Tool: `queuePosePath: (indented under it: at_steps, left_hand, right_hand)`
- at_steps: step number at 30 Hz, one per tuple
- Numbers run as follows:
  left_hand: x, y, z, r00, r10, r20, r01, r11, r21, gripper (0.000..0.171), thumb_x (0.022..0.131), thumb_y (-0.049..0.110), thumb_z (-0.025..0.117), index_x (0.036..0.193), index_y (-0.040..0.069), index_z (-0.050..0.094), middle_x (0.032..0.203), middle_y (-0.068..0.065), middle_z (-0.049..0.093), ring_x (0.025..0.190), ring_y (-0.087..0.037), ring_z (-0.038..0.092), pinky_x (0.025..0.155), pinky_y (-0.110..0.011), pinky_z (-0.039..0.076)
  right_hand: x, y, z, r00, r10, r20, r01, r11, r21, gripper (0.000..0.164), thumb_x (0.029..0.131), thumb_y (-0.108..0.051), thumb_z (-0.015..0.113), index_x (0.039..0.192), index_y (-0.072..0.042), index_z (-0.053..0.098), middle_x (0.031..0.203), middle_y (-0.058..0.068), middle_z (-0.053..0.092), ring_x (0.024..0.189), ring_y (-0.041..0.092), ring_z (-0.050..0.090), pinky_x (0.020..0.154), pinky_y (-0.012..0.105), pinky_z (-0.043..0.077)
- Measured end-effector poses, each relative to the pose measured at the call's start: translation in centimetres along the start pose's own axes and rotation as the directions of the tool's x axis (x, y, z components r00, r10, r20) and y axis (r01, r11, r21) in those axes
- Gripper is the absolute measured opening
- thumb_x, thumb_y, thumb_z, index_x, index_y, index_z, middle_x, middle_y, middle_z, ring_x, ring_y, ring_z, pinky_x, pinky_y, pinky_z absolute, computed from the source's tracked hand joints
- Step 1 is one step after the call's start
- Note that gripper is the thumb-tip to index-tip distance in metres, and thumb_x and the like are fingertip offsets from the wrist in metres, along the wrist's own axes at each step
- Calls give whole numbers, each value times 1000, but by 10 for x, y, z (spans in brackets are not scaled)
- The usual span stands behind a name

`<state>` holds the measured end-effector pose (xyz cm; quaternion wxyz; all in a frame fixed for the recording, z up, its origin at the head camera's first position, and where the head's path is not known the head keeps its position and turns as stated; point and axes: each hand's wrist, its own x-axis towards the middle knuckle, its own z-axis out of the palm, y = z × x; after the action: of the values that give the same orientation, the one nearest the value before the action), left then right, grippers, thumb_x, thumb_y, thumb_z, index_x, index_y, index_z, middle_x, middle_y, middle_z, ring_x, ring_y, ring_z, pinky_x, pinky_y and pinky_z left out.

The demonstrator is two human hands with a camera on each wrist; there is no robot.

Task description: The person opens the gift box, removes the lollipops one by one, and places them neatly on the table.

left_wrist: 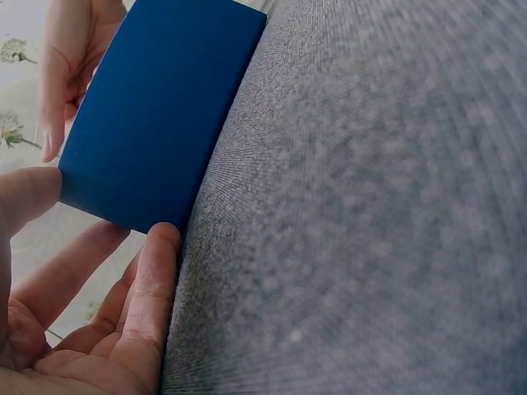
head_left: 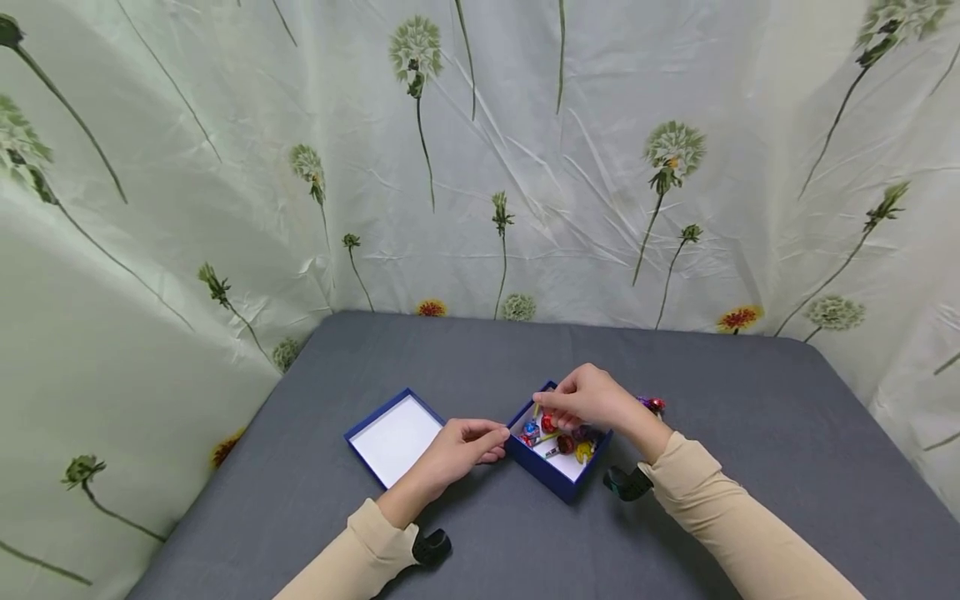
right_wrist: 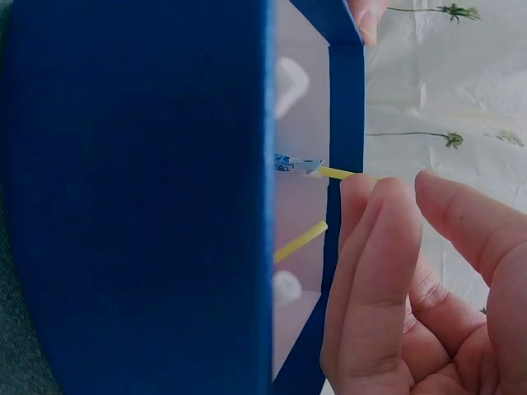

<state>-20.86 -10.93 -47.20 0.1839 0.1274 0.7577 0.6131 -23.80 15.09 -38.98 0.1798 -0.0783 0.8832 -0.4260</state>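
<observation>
An open blue box with a white inside stands before me, holding several wrapped lollipops, among them a blue one, a red one and a yellow one. My left hand holds the box at its left corner, thumb at the rim and fingertips low on the wall, as the left wrist view shows. Over the box, my right hand pinches the yellow stick of a blue-wrapped lollipop. That lollipop's head is partly behind the box wall in the right wrist view.
A blue lid, white side up, lies left of the box, partly behind my left hand. More wrapped candy lies on the grey table beyond my right wrist. A flowered curtain hangs behind the table.
</observation>
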Motion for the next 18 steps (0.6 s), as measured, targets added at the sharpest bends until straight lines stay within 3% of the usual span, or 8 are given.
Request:
queuePosePath:
  at_steps: [18]
  left_hand:
    - [0,-2,1,1000,7,-6,-7,1000,-19,37,108,30,68,127,-1,75,119,-11,78,101,-11,76,94,-30,65]
  right_hand:
    - [2,-2,1,999,-3,42,3,1000,-1,33,106,-23,67,87,0,80,63,-5,69,58,4,64,61,24,61]
